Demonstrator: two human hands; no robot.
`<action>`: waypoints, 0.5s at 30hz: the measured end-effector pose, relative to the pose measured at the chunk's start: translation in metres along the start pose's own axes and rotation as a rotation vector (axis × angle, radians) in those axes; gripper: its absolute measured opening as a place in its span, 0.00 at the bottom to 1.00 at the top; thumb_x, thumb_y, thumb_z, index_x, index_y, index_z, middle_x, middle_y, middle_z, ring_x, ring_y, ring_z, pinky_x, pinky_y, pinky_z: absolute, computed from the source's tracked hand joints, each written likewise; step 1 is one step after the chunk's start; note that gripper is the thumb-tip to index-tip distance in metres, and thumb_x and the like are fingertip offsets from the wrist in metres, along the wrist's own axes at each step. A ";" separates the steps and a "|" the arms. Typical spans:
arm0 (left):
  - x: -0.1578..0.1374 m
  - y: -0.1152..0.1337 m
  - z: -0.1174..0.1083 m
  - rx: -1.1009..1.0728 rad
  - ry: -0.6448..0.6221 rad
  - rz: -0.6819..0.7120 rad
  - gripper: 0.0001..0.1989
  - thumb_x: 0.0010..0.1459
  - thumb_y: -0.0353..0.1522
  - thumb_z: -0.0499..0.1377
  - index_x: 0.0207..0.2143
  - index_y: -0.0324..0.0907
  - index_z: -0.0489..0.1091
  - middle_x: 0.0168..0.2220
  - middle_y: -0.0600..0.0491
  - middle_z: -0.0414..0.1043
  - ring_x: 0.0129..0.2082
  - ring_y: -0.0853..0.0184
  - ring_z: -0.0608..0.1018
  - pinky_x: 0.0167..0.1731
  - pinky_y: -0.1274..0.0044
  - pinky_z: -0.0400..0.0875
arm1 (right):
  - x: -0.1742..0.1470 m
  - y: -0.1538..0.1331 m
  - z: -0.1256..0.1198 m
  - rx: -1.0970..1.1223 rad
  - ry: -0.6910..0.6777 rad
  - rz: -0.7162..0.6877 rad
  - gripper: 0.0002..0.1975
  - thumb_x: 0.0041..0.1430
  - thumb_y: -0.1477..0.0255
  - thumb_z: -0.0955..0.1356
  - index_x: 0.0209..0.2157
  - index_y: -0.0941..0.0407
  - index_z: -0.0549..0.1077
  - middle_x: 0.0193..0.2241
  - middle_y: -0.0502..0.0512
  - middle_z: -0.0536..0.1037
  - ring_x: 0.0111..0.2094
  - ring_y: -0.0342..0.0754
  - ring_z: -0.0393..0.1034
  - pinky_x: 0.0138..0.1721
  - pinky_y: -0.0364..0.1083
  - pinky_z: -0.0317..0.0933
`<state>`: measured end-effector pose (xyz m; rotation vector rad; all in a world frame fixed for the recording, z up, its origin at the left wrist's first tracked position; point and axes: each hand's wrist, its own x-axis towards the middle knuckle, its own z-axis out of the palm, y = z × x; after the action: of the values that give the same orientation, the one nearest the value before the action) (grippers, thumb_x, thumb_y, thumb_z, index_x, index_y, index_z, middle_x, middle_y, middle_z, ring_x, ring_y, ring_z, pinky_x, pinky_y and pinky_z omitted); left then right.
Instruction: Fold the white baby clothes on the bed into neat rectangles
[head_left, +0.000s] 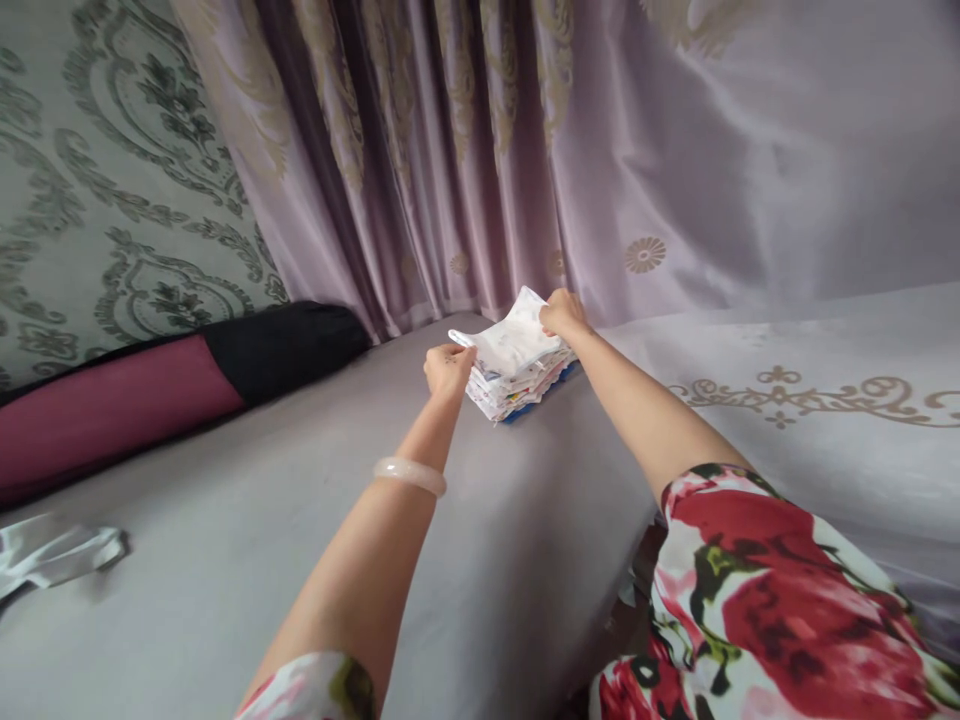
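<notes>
Grey surface: wht. cloth, L side; maroon/blk. bolster-like roll, along far L edge; purple curtain, behind far edge. Person's L hand: closed, pinching L corner of top wht. piece; folded-cloth stack, btwn. hands, nr. far edge; R hand: closed, gripping top piece's R side.

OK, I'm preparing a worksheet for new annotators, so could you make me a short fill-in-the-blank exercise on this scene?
1. The left hand and right hand hold the white cloth at the ____ of the stack.
2. The bangle is on the ____ forearm.
3. The bottom layer of the stack is coloured ____.
4. Behind the stack, purple ____ hang in folds.

Missing words: top; left; blue; curtains.
</notes>
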<state>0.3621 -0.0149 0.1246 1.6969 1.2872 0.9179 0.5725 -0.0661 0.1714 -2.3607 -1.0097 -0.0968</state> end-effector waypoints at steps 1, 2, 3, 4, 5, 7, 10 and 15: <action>0.001 0.000 0.007 -0.021 -0.014 -0.016 0.12 0.47 0.39 0.61 0.30 0.42 0.79 0.28 0.50 0.79 0.33 0.63 0.78 0.35 0.76 0.69 | 0.002 0.003 0.002 -0.007 0.018 0.008 0.13 0.63 0.74 0.64 0.41 0.68 0.76 0.37 0.72 0.78 0.40 0.54 0.76 0.42 0.50 0.68; 0.002 0.000 0.013 -0.047 -0.028 -0.029 0.12 0.47 0.39 0.61 0.30 0.42 0.79 0.28 0.50 0.79 0.32 0.64 0.78 0.34 0.77 0.69 | 0.004 0.006 0.004 -0.013 0.019 0.026 0.13 0.63 0.74 0.64 0.43 0.68 0.76 0.40 0.73 0.78 0.43 0.55 0.75 0.44 0.50 0.67; 0.002 -0.001 0.019 -0.073 -0.040 -0.040 0.12 0.47 0.39 0.61 0.30 0.42 0.79 0.28 0.50 0.79 0.31 0.64 0.78 0.33 0.77 0.69 | 0.006 0.008 0.006 -0.019 0.014 0.046 0.14 0.63 0.75 0.63 0.45 0.67 0.75 0.43 0.73 0.77 0.46 0.56 0.74 0.46 0.50 0.66; 0.003 -0.002 0.025 -0.095 -0.047 -0.051 0.12 0.47 0.39 0.61 0.31 0.41 0.79 0.28 0.50 0.79 0.30 0.65 0.78 0.32 0.77 0.69 | 0.008 0.009 0.007 -0.027 0.015 0.049 0.14 0.63 0.75 0.63 0.46 0.66 0.75 0.44 0.73 0.77 0.49 0.56 0.72 0.47 0.50 0.65; 0.003 -0.004 0.030 -0.111 -0.049 -0.062 0.13 0.48 0.39 0.61 0.31 0.41 0.79 0.28 0.50 0.79 0.29 0.65 0.78 0.31 0.78 0.69 | 0.010 0.011 0.008 -0.036 0.019 0.048 0.15 0.63 0.75 0.63 0.47 0.66 0.74 0.46 0.72 0.76 0.50 0.57 0.71 0.49 0.51 0.64; 0.003 -0.007 0.039 -0.126 -0.049 -0.086 0.14 0.48 0.39 0.61 0.33 0.40 0.79 0.28 0.50 0.79 0.28 0.66 0.78 0.31 0.78 0.69 | 0.013 0.014 0.011 -0.047 0.024 0.037 0.16 0.62 0.76 0.62 0.50 0.65 0.72 0.48 0.71 0.75 0.53 0.57 0.69 0.51 0.51 0.63; 0.003 -0.013 0.049 -0.138 -0.049 -0.104 0.14 0.48 0.39 0.60 0.33 0.41 0.79 0.29 0.50 0.80 0.28 0.65 0.78 0.30 0.78 0.69 | 0.017 0.019 0.014 -0.056 0.012 0.011 0.18 0.61 0.77 0.62 0.52 0.64 0.70 0.49 0.70 0.75 0.54 0.57 0.68 0.52 0.50 0.62; 0.005 -0.023 0.059 -0.148 -0.032 -0.136 0.13 0.47 0.38 0.61 0.33 0.40 0.79 0.29 0.49 0.80 0.32 0.63 0.79 0.33 0.77 0.70 | 0.020 0.026 0.018 -0.078 -0.042 0.010 0.17 0.61 0.75 0.63 0.51 0.61 0.69 0.49 0.68 0.75 0.53 0.57 0.69 0.51 0.50 0.62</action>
<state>0.4070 -0.0161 0.0791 1.4859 1.2654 0.8799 0.6014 -0.0582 0.1497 -2.4477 -1.0310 -0.0839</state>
